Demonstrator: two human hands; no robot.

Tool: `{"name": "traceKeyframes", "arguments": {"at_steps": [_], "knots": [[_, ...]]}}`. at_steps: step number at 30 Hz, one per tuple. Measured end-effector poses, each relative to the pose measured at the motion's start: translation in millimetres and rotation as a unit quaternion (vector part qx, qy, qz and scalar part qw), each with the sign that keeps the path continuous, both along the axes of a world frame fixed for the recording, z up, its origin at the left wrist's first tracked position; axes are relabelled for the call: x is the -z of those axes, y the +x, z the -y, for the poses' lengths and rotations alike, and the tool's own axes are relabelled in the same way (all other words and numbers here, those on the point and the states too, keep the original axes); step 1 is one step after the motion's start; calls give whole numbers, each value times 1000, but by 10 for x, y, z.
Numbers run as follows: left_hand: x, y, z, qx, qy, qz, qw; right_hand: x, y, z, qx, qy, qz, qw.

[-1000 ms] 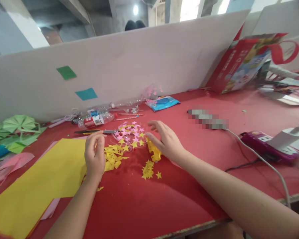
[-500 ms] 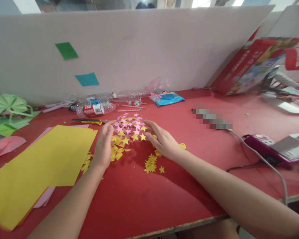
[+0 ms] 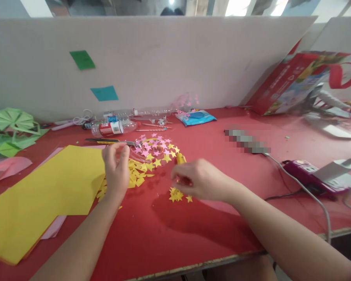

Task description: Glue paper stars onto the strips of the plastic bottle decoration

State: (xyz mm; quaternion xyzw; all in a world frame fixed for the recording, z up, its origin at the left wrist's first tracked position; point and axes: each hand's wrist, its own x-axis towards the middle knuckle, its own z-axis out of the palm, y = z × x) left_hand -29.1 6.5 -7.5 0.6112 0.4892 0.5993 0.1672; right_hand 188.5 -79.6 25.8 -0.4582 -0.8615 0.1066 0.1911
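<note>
A clear plastic piece with pink and yellow paper stars point(image 3: 156, 148) lies in the middle of the red table point(image 3: 146, 242). Just left of it is my left hand point(image 3: 116, 169), fingers curved and thumb apart, with nothing visible in it. My right hand point(image 3: 203, 179) hovers over a small pile of yellow stars point(image 3: 175, 194), its fingers bent down with a gap to the thumb. Behind that hand a yellow tool point(image 3: 180, 158) shows in part. Yellow paper scraps point(image 3: 136, 173) lie between the hands. A utility knife point(image 3: 111, 141) rests beyond my left hand.
Yellow paper sheets point(image 3: 55, 183) cover the left side, near green folded paper point(image 3: 11, 125). A plastic bottle point(image 3: 115, 128) and a blue packet point(image 3: 196, 117) lie along the white partition point(image 3: 169, 58). Rightward are a purple power strip point(image 3: 304, 171) and a red bag point(image 3: 298, 82).
Both hands have come away from the starred plastic piece, which now rests lower on the table. My right hand has moved nearer, over the star pile; my left has shifted slightly left.
</note>
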Motion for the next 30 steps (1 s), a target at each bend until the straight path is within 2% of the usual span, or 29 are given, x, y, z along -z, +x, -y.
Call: {"name": "traceKeyframes", "arguments": {"at_steps": [1,3,6,8,10,12,17,21,25,30], "knots": [[-28,-9,40,-17,53,-8,998,-14,-37,45,-16,-28,69,997],[-97,-6,173,-1,146,-26,989,-5,-103,105,-29,-46,167,984],[-177,58,437,105,219,-119,963,68,-157,126,-36,-39,221,974],[-193,125,582,198,221,-196,934,120,-164,115,-38,-28,218,975],[-187,186,663,265,213,-255,905,156,-162,102,-43,-24,198,979],[-177,221,683,286,195,-272,898,170,-159,89,-48,-28,176,983],[-183,212,633,263,153,-250,919,116,-133,59,-29,-76,129,988],[-178,210,616,277,156,-265,910,-10,-75,60,8,-92,-21,996],[-167,245,649,310,122,-257,907,-113,-31,90,8,-139,-176,974],[-177,275,696,328,63,-211,919,-116,-25,84,-20,-172,-231,957]]}}
